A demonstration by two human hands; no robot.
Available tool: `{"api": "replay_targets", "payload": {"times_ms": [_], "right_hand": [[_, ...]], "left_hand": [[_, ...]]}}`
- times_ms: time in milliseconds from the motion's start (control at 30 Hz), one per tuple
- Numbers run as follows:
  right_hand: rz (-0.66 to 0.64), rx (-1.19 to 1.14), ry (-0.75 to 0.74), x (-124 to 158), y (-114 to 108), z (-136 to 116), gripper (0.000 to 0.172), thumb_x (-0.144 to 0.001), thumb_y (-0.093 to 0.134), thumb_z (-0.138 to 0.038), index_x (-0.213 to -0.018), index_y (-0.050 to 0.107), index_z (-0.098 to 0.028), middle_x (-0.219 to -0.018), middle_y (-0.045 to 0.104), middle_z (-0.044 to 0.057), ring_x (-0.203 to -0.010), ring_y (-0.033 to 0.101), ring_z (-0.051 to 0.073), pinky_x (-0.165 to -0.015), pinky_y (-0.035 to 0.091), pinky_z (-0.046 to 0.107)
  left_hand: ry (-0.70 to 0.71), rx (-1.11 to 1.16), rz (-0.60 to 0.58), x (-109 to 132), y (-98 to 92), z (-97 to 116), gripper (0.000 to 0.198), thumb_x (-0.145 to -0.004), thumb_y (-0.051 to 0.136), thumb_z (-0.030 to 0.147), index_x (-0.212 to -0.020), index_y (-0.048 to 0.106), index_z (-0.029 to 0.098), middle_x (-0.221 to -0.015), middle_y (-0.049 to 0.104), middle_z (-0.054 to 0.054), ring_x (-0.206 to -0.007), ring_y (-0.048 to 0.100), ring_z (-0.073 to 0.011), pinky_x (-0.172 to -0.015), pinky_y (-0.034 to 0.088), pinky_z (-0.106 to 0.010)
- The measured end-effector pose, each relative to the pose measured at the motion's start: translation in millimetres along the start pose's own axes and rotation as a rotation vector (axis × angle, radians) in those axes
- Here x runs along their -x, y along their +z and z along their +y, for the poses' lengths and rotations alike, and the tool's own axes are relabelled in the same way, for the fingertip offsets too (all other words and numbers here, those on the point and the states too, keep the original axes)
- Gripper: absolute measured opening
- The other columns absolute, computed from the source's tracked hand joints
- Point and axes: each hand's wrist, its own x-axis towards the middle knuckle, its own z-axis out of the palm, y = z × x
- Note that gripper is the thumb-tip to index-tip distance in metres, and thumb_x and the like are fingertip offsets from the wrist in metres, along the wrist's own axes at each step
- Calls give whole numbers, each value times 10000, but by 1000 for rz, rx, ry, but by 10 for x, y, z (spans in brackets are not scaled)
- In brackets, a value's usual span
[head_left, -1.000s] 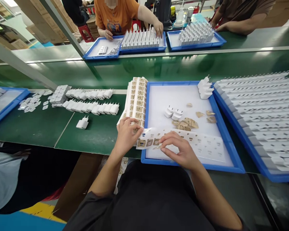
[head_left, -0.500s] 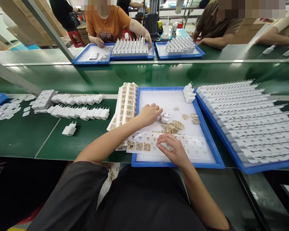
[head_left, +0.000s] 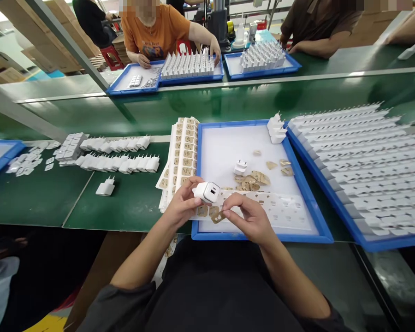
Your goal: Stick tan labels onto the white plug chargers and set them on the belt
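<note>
My left hand is closed on a white charger, whose port face points toward my right side. Pinched in my right hand is a small tan sticker, just below and right of the charger. Beneath both hands lies a clear sticker sheet with a few tan stickers left at its left end. It rests across the front of a blue-rimmed tray. A white charger with prongs up and a heap of peeled tan scraps are in the tray.
Stacked sticker sheets lie left of the tray. More chargers stand at the tray's back right corner. Rows of chargers sit farther left. A full charger tray is on the right. Co-workers sit across the green bench.
My left hand has drawn back toward me with a charger picked up from the tray. My right hand has lifted a tan sticker off the sheet.
</note>
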Motion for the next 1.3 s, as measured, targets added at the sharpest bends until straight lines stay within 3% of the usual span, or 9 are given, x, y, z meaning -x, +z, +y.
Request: {"api": "replay_targets", "payload": {"times_ms": [100,233,333,433,533,667,733,1300], "right_hand": [[-44,-105,-24,-36,97,-84,38,-955,659,-259,-932,683,-240,-844,696,27,-788,666,183,-746,541,349],[5,-149,-3,-62,170,-85,59,-955,658,-285,-926,675,-237,-823,674,23,-767,638,173,-729,533,337],[50,-184,44,-46,176,-45,68,-950,666,-295,-912,671,-238,-813,656,12,-747,618,157,-701,521,308],[70,-210,86,-10,168,-27,86,-935,686,-313,-898,671,-236,-808,655,11,-733,619,157,-684,524,305],[127,-192,110,8,171,-28,117,-926,696,-343,-879,672,-238,-817,660,20,-767,634,173,-718,541,324],[326,-150,147,-16,216,-19,155,-913,705,-395,-888,667,-247,-888,674,41,-885,659,207,-823,564,366],[363,-154,174,-38,248,-14,147,-910,708,-390,-905,669,-249,-922,688,45,-919,670,210,-849,570,369],[360,-142,198,-95,288,-89,135,-894,738,-373,-871,690,-249,-860,694,21,-844,676,180,-802,582,328]], "left_hand": [[45,1,43,45,84,-161,626,-640,892,544,-1034,497,261,-931,620,-10,-797,660,-171,-685,590,-290],[228,-135,162,96,196,-309,555,-696,892,433,-950,432,252,-1076,615,-27,-915,651,-162,-726,559,-256],[288,-199,132,150,217,-358,464,-791,826,415,-962,429,246,-1121,614,-51,-963,661,-173,-765,565,-279],[272,-274,111,201,180,-352,393,-863,761,405,-1126,510,254,-1181,639,-86,-1089,667,-221,-821,588,-319],[272,-427,187,245,135,-334,486,-855,777,359,-1287,572,276,-1241,649,-99,-1201,634,-256,-879,605,-345],[356,-572,227,285,126,-340,388,-848,782,333,-1215,672,272,-1255,658,-100,-1220,623,-269,-906,617,-367],[399,-590,219,293,140,-348,388,-842,790,302,-1213,675,283,-1232,672,-93,-1214,626,-265,-886,622,-357],[444,-682,188,293,148,-287,393,-848,782,248,-1226,680,288,-1214,694,-92,-1175,649,-263,-864,623,-359]]}}
